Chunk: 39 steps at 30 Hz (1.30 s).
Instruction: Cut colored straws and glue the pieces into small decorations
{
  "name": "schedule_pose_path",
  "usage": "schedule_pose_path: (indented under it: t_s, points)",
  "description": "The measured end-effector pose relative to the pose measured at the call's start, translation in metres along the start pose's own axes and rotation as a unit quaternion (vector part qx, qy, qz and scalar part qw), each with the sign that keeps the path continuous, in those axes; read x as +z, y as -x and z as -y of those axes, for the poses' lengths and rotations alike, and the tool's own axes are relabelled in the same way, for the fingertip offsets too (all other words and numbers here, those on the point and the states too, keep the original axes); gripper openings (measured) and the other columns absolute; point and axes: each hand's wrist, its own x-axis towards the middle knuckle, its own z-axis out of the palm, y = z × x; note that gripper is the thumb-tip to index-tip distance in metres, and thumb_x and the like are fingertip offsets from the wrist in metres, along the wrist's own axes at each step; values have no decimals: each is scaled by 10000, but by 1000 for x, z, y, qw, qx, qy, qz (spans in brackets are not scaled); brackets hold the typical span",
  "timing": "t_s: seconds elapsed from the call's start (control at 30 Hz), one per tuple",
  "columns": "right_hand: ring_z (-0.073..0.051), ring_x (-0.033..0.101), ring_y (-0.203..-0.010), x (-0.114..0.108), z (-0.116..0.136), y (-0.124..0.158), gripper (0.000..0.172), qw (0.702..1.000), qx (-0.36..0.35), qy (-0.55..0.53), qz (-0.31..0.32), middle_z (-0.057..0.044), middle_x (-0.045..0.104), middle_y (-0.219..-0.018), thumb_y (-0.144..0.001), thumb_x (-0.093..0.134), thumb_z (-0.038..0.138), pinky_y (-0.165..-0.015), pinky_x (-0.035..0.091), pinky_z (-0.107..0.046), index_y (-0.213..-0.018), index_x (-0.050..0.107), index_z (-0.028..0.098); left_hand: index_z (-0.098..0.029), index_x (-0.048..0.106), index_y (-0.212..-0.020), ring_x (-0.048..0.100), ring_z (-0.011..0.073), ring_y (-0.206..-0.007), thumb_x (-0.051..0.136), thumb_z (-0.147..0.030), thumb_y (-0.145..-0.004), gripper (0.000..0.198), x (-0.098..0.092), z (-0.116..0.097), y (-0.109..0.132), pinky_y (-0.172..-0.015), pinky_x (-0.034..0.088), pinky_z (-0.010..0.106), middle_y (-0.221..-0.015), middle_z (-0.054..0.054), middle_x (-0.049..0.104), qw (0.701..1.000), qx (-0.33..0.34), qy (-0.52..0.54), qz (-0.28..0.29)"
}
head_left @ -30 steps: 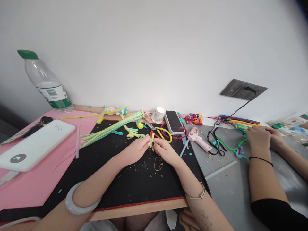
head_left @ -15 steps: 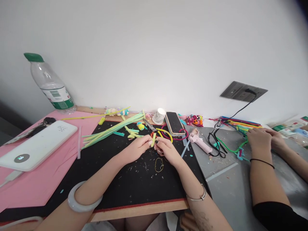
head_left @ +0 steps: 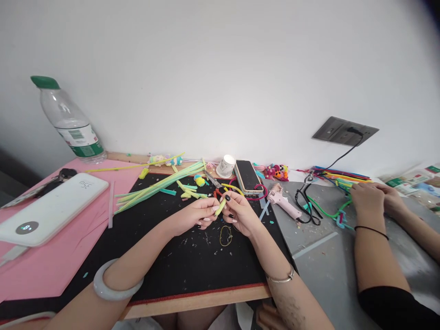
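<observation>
Between my two hands is a short yellow-green pipe cleaner piece point(head_left: 220, 207), held above the black mat point(head_left: 192, 270). My left hand point(head_left: 196, 212) pinches it from the left with thumb and forefinger. From the right, my right hand point(head_left: 239, 212) grips it, dark nails showing. Just beyond my fingers lie pliers with red-orange handles point(head_left: 213, 179), partly hidden. A small yellow and blue fuzzy figure point(head_left: 200, 180) and cut yellow-green pieces point(head_left: 187, 189) lie behind my left hand. Long pale green and yellow pipe cleaners point(head_left: 160, 185) spread to the left. A thin yellowish loop point(head_left: 226, 235) rests below my hands.
A paper cup point(head_left: 226, 166) and a phone point(head_left: 248, 176) stand at the back. A pink glue gun point(head_left: 283, 201) lies right of the mat. Another person's hands point(head_left: 369, 199) work at far right. At left are a power bank point(head_left: 55, 206) and a bottle point(head_left: 74, 123).
My fingers have shifted their grip, and the yellow-green piece now tilts instead of standing nearly upright. My right fingers have lifted and opened out somewhat. The view has shifted slightly.
</observation>
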Motion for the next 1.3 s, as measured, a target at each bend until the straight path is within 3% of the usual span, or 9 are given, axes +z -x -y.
schedule_pose_path:
  t_s: [0.27,0.43,0.6,0.83,1.07,1.3]
  points:
    - [-25,266,-440,-2,-1,-2,252,1000,-14,-4,-11,51,457,-594,-741,711,339,-359,163,-142,-743,530,163,-179,410,-812,194,36,-448,484,-360,-885,209,1,0,0,-469,196,195,-626,-69,321,1000,-13,-7,-2]
    - [-24,256,-416,-1,-1,-5,255,994,-64,5,-88,67,431,-547,-712,728,328,-354,155,-150,-723,532,166,-177,440,-818,270,53,-455,427,-451,-899,287,0,-1,-2,-454,219,205,-638,-46,424,990,27,-109,-91]
    - [-34,268,-414,-2,-4,-7,236,982,-115,49,-141,61,457,-559,-707,723,334,-347,180,-165,-731,552,174,-178,537,-882,358,74,-501,536,-447,-833,273,0,-1,-3,-472,270,210,-696,-33,502,915,77,-336,-211]
    - [-43,278,-408,0,-7,-8,230,978,-130,82,-141,51,469,-548,-708,719,359,-346,220,-184,-705,590,169,-182,566,-782,413,96,-513,523,-361,-848,195,0,0,-3,-512,307,222,-635,-34,524,815,121,-515,-237]
    - [-55,293,-418,-2,-7,-7,214,978,-122,104,-133,41,475,-545,-727,706,371,-359,220,-192,-721,621,174,-185,591,-793,457,110,-555,441,-329,-906,237,1,-1,-2,-559,313,232,-664,-12,568,768,140,-573,-249]
    - [-58,341,-442,-3,-3,-5,246,976,-107,141,-126,21,534,-628,-699,722,373,-352,235,-186,-830,654,177,-188,609,-795,498,121,-569,448,-317,-908,236,-1,0,-2,-586,336,238,-681,-2,617,763,152,-568,-267]
